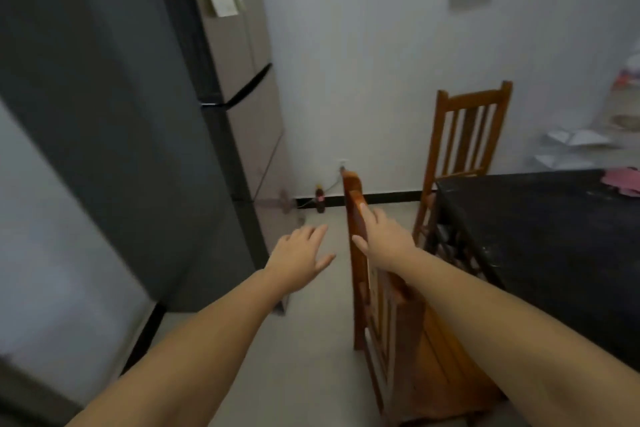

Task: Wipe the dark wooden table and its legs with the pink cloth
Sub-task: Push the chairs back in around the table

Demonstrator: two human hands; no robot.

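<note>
Right hand (382, 239) on chair back (354, 198)

Both bare forearms reach forward, roughly parallel. The left hand (301, 255) hangs in the air, palm down, fingers loosely spread, holding nothing. The right hand (382, 239) is further forward, fingers extended together, thumb splayed out to the left.

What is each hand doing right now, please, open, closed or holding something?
Left hand: open, fingers spread, holding nothing.
Right hand: open, resting on the near chair's back, not gripping it.
</note>
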